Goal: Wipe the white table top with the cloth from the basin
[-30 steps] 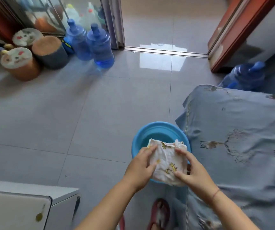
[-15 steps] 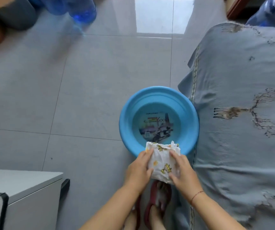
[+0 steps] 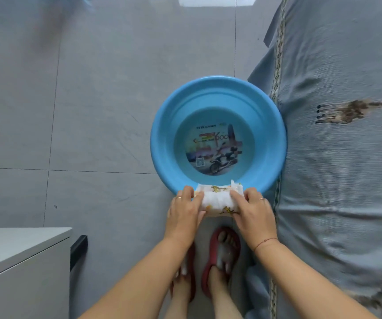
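A white cloth with small yellow prints is bunched into a short roll and held over the near rim of the blue basin. My left hand grips its left end and my right hand grips its right end. The round basin stands on the grey tiled floor and holds shallow water over a printed picture at its bottom. The white table top shows at the lower left, well to the left of my hands.
A grey patterned cover drapes over furniture along the whole right side and touches the basin's right rim. My feet in red slippers stand just below the hands. Open tiled floor lies to the left of the basin.
The view has tilted downward, so the basin now shows whole and the bottles and stools have left the frame. The cloth has been squeezed into a tighter, shorter roll between both hands.
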`<state>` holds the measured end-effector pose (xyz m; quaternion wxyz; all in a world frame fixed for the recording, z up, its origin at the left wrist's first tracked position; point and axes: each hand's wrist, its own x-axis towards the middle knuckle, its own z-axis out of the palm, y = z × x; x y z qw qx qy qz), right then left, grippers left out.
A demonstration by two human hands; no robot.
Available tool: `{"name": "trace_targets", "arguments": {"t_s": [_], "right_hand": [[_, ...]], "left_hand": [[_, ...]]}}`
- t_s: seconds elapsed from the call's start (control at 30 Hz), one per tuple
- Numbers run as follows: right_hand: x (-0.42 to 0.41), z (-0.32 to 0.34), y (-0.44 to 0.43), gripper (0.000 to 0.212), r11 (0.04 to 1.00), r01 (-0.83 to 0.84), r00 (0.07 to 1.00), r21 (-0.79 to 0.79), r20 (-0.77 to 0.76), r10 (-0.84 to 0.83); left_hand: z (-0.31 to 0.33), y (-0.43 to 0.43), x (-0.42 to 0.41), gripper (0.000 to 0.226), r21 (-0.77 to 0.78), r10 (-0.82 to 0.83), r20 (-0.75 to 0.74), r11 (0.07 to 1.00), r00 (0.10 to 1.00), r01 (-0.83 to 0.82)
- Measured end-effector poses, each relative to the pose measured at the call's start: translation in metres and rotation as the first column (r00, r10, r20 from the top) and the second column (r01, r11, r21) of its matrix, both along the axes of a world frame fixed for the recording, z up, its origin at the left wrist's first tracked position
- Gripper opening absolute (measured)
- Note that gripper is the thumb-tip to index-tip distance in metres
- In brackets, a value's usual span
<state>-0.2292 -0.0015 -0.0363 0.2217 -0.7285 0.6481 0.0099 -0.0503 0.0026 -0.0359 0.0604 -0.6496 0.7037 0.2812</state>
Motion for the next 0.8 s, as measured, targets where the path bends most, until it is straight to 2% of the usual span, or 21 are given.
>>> {"name": "trace_targets", "arguments": {"t_s": [0.1, 0.2, 0.4, 0.5, 0.57, 0.63, 0.7, 0.8], "right_hand": [[-0.006, -0.008, -0.002, 0.046, 0.992, -0.084, 0.994, -0.091, -0.080, 0.077], [-0.012, -0.016, -0.002, 0.043, 0.980, -0.152, 0.987, -0.129, -0.070, 0.143], [-0.012, -0.020, -0.004, 0.034, 0.968, -0.177, 0.984, -0.180, -0.049, 0.171], [-0.010, -0.017, -0.005, 0.037, 0.975, -0.165, 0.986, -0.150, -0.035, 0.161], [-0.007, -0.011, -0.005, 0.048, 0.984, -0.172, 0.983, -0.039, -0.070, 0.169], [-0.005, -0.004, -0.004, 0.076, 0.967, -0.194, 0.968, 0.165, -0.125, 0.216], [-0.008, 0.002, -0.005, 0.094, 0.941, -0.215, 0.949, 0.260, -0.174, 0.265], [-0.002, 0.028, -0.005, 0.097, 0.942, -0.233, 0.951, 0.240, -0.148, 0.273]], "left_hand": [[-0.002, -0.002, 0.008, 0.047, -0.146, -0.140, 0.116, 0.977, 0.983, 0.157], [-0.009, -0.009, 0.017, 0.047, -0.199, -0.232, 0.055, 0.950, 0.971, 0.239], [-0.014, -0.014, 0.020, 0.046, -0.239, -0.280, -0.034, 0.935, 0.959, 0.264], [-0.013, -0.016, 0.019, 0.047, -0.201, -0.260, -0.026, 0.947, 0.965, 0.250], [-0.012, -0.012, 0.018, 0.053, -0.113, -0.262, 0.001, 0.959, 0.965, 0.260], [-0.010, -0.010, 0.020, 0.068, 0.026, -0.292, 0.049, 0.956, 0.955, 0.291], [-0.001, -0.012, 0.025, 0.077, 0.032, -0.270, 0.064, 0.963, 0.961, 0.269], [0.028, -0.007, 0.032, 0.083, 0.005, -0.215, 0.047, 0.977, 0.976, 0.215]]}}
